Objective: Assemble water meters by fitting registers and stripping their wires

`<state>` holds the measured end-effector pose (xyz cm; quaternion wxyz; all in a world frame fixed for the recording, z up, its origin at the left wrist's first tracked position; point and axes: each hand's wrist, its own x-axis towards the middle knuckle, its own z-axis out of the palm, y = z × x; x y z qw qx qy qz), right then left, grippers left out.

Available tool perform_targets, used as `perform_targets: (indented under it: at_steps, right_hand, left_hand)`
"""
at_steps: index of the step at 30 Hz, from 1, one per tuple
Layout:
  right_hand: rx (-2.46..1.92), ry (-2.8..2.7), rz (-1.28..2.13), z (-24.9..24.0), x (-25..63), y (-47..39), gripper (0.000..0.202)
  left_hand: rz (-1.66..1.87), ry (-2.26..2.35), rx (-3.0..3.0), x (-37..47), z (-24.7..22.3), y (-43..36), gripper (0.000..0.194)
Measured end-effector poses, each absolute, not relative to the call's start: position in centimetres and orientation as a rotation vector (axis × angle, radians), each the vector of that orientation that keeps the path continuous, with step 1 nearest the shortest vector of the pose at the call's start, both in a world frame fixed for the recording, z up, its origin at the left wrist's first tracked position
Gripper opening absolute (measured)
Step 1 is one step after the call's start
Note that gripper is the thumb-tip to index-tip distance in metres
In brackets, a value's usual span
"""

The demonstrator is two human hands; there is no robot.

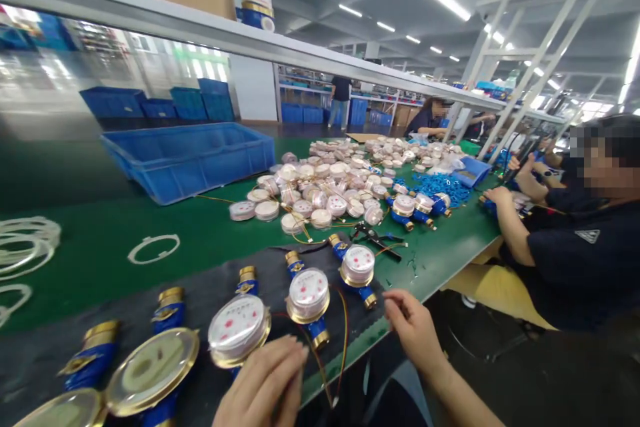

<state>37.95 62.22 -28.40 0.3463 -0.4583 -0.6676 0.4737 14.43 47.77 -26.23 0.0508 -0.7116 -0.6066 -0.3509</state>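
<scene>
Water meters with blue bodies and brass fittings stand in a row on a black mat (200, 273). My left hand (267, 383) is just in front of a round white-faced meter (239, 330), fingers loosely bent, nothing visible in them; its palm and thumb are hidden. My right hand (415, 330) hovers by the bench's front edge, fingers loosely curled with a gap at the thumb, holding nothing visible. Nearest to it is another white-faced meter (358, 265). Between my hands is a white-faced meter (309, 295), with thin wires (345, 327) hanging over the edge. At left, meters have clear-covered tops (153, 370).
A blue crate (200, 170) stands behind the mat. Many round white meter heads (320, 193) are heaped beyond, near small blue parts (440, 188). Black-handled pliers (375, 239) lie by the row. White rings (155, 249) lie at left. A co-worker (575, 240) sits at right.
</scene>
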Motion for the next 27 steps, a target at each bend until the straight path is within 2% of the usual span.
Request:
perform_targets:
  at_steps: [4,8,10,14,16,21,27]
  right_hand:
    - [-1.190,-1.675,1.042,-29.2,37.6,65.4,0.031]
    - [-1.100,-1.781,0.924,-29.8,36.6,68.1,0.029]
    - [-1.030,-1.917,0.866,-29.8,36.0,69.1,0.040]
    - [-0.890,-2.246,0.804,-30.0,35.0,70.7,0.077]
    - [-0.851,-2.371,0.794,-30.3,34.8,71.2,0.079]
    - [-0.837,-2.448,0.730,-31.3,35.1,71.5,0.073]
    - [-0.848,-2.383,0.664,-33.0,36.1,70.7,0.079]
  left_hand:
    - [-1.284,-2.324,-1.765,15.4,-25.3,53.2,0.054]
    - [-1.228,-2.604,-1.713,15.8,-26.7,55.8,0.064]
    - [-1.215,-2.674,-1.650,16.0,-27.3,55.8,0.063]
    - [-1.242,-2.954,-1.381,16.8,-27.7,55.5,0.069]
    - [-1.273,-3.075,-1.273,17.0,-27.6,55.4,0.070]
    - [-1.368,-3.124,-1.173,17.7,-27.3,55.1,0.068]
    - [-1.522,-3.042,-1.190,19.4,-26.9,54.3,0.078]
